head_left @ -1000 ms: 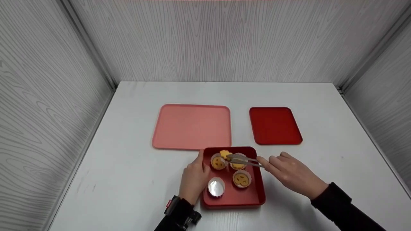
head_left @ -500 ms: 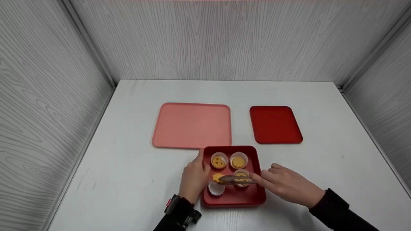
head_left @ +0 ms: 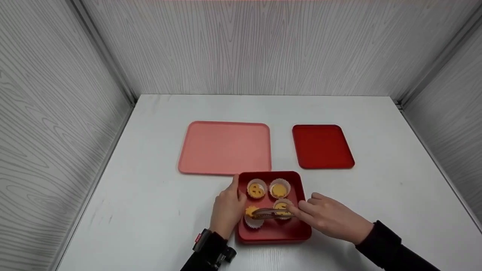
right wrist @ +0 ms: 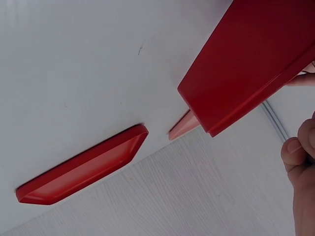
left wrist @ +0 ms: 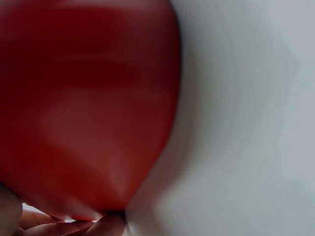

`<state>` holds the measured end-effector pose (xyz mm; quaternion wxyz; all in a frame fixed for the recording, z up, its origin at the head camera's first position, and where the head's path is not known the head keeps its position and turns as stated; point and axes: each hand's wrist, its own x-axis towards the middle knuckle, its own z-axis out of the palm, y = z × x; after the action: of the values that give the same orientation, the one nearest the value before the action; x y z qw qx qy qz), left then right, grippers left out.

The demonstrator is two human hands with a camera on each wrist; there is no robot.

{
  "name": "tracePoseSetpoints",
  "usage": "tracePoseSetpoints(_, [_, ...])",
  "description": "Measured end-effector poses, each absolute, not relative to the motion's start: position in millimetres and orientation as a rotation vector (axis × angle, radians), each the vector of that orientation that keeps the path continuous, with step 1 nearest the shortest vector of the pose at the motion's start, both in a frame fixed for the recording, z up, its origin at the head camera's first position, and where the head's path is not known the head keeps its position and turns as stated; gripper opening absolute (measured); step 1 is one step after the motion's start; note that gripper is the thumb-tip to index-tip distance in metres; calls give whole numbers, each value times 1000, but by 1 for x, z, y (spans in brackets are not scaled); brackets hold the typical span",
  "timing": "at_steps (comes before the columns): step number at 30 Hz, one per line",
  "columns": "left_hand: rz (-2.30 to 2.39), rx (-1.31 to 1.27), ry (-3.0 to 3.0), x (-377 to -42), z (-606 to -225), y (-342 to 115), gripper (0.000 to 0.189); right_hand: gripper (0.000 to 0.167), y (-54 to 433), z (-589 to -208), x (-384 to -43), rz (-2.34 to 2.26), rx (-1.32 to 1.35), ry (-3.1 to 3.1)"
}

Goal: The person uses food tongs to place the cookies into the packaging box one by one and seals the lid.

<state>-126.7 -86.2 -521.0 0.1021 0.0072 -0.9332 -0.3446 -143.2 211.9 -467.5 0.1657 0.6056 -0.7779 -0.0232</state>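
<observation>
My left hand (head_left: 228, 209) grips the left wall of a deep red box (head_left: 275, 235); fingertips show at the box's edge in the left wrist view. In the head view my right hand (head_left: 327, 216) holds metal tongs (head_left: 269, 213) over the box. Their tips pinch a yellow flower-shaped cookie (head_left: 250, 211), just above a white paper cup (head_left: 254, 222) at the box's front left. The other paper cups hold cookies: one with holes (head_left: 257, 191) at back left, a plain one (head_left: 279, 190) at back right, and one (head_left: 282, 207) partly behind the tongs.
Behind the box lies a pink tray (head_left: 226, 148), its front edge close to the box. A smaller, flat red tray (head_left: 324, 146) lies to its right. Grey wood-grain panels (head_left: 241, 49) stand round the back and sides of the white table (head_left: 150, 210).
My right hand has brought the tongs and the cookie from the back cups forward and left to the front-left cup, and slightly lower. My left hand has stayed on the box.
</observation>
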Motion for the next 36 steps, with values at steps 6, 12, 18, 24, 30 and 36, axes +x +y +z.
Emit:
tracePoseSetpoints(6, [-1020,21,-2754,-127,-521,-87,61,51,211,-469,-144,-59,1713,-2215])
tracePoseSetpoints(12, [-999,11,-2745,-127,-521,-86,60,50,211,-471,-145,-15,1695,-2163])
tracePoseSetpoints(18, [-999,4,-2742,-127,-521,-86,60,39,214,-468,-145,57,1693,-2146])
tracePoseSetpoints(24, [-992,0,-2740,-127,-522,-87,59,49,220,-464,-144,109,1695,-2244])
tracePoseSetpoints(30, [-997,0,-2735,-127,-522,-86,59,58,227,-458,-143,100,1658,-2267])
tracePoseSetpoints(36, [-994,-7,-2724,-126,-521,-86,59,67,237,-454,-141,80,1574,-2333])
